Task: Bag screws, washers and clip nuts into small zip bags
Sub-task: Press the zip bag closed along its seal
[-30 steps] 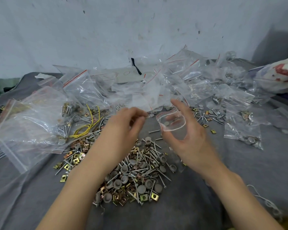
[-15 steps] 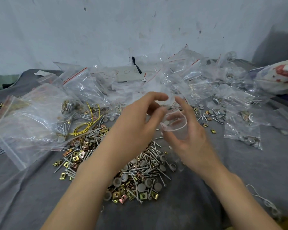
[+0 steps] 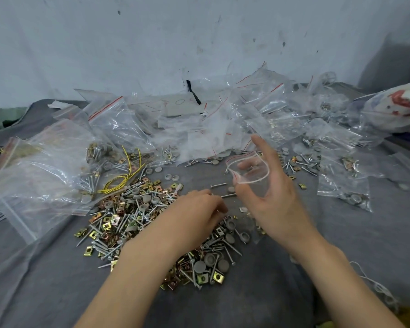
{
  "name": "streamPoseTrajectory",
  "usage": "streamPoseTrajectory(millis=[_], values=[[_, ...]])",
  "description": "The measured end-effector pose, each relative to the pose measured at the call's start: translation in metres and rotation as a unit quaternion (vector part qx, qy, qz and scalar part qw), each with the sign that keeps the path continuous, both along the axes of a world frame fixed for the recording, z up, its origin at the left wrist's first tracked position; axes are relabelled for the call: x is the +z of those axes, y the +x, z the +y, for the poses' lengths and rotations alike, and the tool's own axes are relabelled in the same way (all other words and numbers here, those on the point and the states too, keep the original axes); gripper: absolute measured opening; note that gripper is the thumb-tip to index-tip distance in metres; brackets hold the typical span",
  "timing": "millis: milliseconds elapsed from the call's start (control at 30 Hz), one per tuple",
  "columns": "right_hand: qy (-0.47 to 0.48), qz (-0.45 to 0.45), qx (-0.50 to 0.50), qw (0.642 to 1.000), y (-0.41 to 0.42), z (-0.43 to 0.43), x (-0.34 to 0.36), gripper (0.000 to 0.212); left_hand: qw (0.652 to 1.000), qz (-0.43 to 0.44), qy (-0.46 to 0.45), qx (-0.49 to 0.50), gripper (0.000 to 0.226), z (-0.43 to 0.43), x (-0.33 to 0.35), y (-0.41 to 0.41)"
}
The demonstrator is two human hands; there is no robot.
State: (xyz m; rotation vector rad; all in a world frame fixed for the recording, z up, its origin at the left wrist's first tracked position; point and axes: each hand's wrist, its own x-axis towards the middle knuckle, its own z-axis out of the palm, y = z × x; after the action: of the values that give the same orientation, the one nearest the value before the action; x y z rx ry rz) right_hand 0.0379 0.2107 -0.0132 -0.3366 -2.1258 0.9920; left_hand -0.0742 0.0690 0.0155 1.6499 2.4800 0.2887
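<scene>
One small zip bag [image 3: 249, 172], open-mouthed, gripped in right hand [image 3: 276, 207] just beyond fastener pile [image 3: 133, 223]; left hand [image 3: 194, 216] on pile, grasp indiscernible.

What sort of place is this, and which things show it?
Likely an informal packing spot for small hardware: a pile of screws, washers and clip nuts on a grey cloth, heaps of zip bags behind it, and the right hand holding one small bag open.

head view | worn on head | faces forward-down | close over the cloth [image 3: 341, 233]
</scene>
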Motion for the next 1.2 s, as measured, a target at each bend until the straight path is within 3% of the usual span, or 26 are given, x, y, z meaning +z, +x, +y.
streamPoseTrajectory(millis=[267, 367, 500, 667, 767, 1000, 1133, 1200], values=[[-0.013, 0.001, 0.004, 1.000, 0.002, 0.002, 0.000, 0.074, 1.000, -0.029, 0.007, 0.003, 0.015, 0.003, 0.000, -0.006], [-0.011, 0.003, 0.003, 1.000, 0.002, 0.002, 0.001, 0.073, 0.996, -0.078, 0.033, 0.005, 0.011, -0.001, 0.002, -0.010], [-0.005, -0.002, 0.002, 1.000, 0.003, 0.000, 0.001, 0.072, 0.979, -0.136, 0.144, 0.047, 0.011, -0.011, 0.013, -0.018], [-0.008, -0.012, -0.002, 1.000, 0.001, -0.001, 0.002, 0.072, 0.922, -0.165, 0.328, 0.119, 0.013, -0.016, 0.040, -0.014], [-0.011, -0.019, 0.003, 1.000, -0.001, -0.002, 0.002, 0.076, 0.897, -0.165, 0.394, 0.116, 0.011, -0.013, 0.055, -0.005], [-0.009, -0.019, 0.008, 1.000, -0.003, -0.006, 0.003, 0.076, 0.915, -0.151, 0.371, 0.056, 0.009, -0.002, 0.054, 0.017], [-0.011, -0.014, 0.011, 1.000, -0.001, -0.006, 0.004, 0.074, 0.895, -0.166, 0.399, 0.114, 0.014, -0.006, 0.050, 0.004], [-0.011, -0.016, 0.012, 1.000, -0.001, -0.006, 0.003, 0.075, 0.907, -0.152, 0.364, 0.149, 0.013, -0.008, 0.044, -0.004]])
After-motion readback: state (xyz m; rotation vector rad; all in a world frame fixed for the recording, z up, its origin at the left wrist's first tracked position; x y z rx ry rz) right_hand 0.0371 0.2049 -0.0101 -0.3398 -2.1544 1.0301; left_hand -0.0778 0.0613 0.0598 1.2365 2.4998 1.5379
